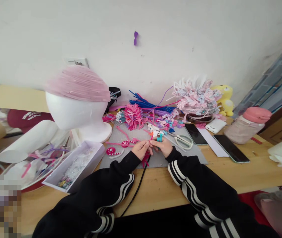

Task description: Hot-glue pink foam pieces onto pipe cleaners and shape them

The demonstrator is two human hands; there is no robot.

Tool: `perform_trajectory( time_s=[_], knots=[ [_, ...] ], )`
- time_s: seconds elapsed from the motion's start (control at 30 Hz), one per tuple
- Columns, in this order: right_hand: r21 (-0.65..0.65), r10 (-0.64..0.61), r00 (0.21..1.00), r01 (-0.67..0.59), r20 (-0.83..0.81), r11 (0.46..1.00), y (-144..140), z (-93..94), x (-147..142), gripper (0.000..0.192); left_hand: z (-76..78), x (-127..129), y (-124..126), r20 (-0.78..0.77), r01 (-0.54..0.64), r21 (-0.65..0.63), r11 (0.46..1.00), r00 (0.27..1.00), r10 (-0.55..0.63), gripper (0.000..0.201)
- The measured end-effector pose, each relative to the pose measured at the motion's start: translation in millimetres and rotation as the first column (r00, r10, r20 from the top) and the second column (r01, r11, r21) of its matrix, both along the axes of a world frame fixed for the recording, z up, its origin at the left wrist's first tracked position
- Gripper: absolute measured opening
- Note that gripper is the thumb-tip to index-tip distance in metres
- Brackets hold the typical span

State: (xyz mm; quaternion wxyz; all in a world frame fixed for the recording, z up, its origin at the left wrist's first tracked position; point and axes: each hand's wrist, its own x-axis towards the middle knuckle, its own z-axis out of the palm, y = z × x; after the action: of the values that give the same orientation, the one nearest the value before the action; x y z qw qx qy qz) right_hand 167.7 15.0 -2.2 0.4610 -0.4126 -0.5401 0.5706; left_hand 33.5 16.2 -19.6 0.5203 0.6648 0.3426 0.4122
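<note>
Your left hand (141, 149) pinches a pink strip (151, 142) mid-mat (131, 158), near the worktop's front edge; your right hand (164, 146) grips a teal lighter (159, 137) upright beside it, close enough to reach its tip.

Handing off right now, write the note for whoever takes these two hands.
Left hand: fingers pinch a pink pipe-cleaner piece over the grey mat.
Right hand: shut on a teal lighter, held upright beside the pink piece.
Nearby: scissors right of the hands, finished pink spiral pieces left, bead box at the front left.
Done: several pink pieces lie on the mat.
Left: the piece in hand looks unfinished.
</note>
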Motion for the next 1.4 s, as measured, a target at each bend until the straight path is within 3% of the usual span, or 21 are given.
perform_trajectory(
  time_s=[0.1, 0.17, 0.23, 0.33, 0.43, 0.5, 0.57, 0.8, 1.0, 1.2, 1.4],
  knots=[
    [0.014, -0.025, 0.999, 0.024, 0.037, 1.0, 0.2, 0.9, -0.2, 0.027, 1.4, -2.2, 1.2, -0.135, -0.036, 0.084, 0.996, 0.99, 0.047, 0.037],
    [0.01, -0.079, 0.995, 0.079, 0.057, 0.997, 1.1, 0.3, 0.6, 0.028, 5.4, -5.6, 0.5, -0.313, -0.117, 0.258, 0.959, 0.929, 0.198, 0.034],
    [0.015, -0.118, 0.99, 0.117, 0.074, 0.993, 2.4, -1.3, 1.4, 0.027, 10.9, -9.0, -1.9, -0.439, -0.168, 0.48, 0.861, 0.804, 0.401, 0.031],
    [0.014, -0.12, 0.982, 0.119, 0.145, 0.993, 4.0, -3.7, 1.9, 0.027, 19.0, -12.2, -8.6, -0.436, -0.175, 0.717, 0.674, 0.642, 0.63, 0.021],
    [0.031, -0.157, 0.968, 0.154, 0.198, 0.988, 5.2, -4.8, 2.0, 0.029, 23.8, -12.6, -15.6, -0.373, -0.101, 0.845, 0.525, 0.591, 0.715, 0.018],
    [0.053, -0.184, 0.962, 0.177, 0.203, 0.983, 5.7, -5.1, 2.3, 0.03, 24.9, -11.9, -18.5, -0.36, -0.041, 0.882, 0.469, 0.583, 0.729, 0.021],
    [0.061, -0.182, 0.959, 0.173, 0.215, 0.983, 5.9, -5.5, 2.8, 0.031, 25.0, -10.8, -19.6, -0.362, -0.012, 0.895, 0.445, 0.562, 0.744, 0.021],
    [0.047, -0.16, 0.949, 0.153, 0.273, 0.987, 4.9, -4.8, 2.7, 0.032, 21.4, -10.0, -14.8, -0.393, -0.035, 0.878, 0.477, 0.518, 0.76, 0.017],
    [-0.06, -0.022, 0.992, 0.03, 0.128, 0.998, 5.6, -8.4, -0.6, 0.035, 20.1, -12.2, -11.7, -0.442, -0.007, 0.852, 0.523, 0.523, 0.728, 0.02],
    [-0.135, -0.063, 0.998, 0.062, -0.008, 0.989, 5.1, -6.8, -2.1, 0.035, 20.8, -10.8, -12.7, -0.461, -0.088, 0.775, 0.626, 0.599, 0.655, 0.011],
    [-0.307, -0.051, 0.992, 0.014, -0.114, 0.951, 6.5, 0.7, 1.8, 0.045, 21.4, -9.2, -13.9, -0.428, -0.284, 0.583, 0.761, 0.689, 0.585, 0.006]
  ],
)
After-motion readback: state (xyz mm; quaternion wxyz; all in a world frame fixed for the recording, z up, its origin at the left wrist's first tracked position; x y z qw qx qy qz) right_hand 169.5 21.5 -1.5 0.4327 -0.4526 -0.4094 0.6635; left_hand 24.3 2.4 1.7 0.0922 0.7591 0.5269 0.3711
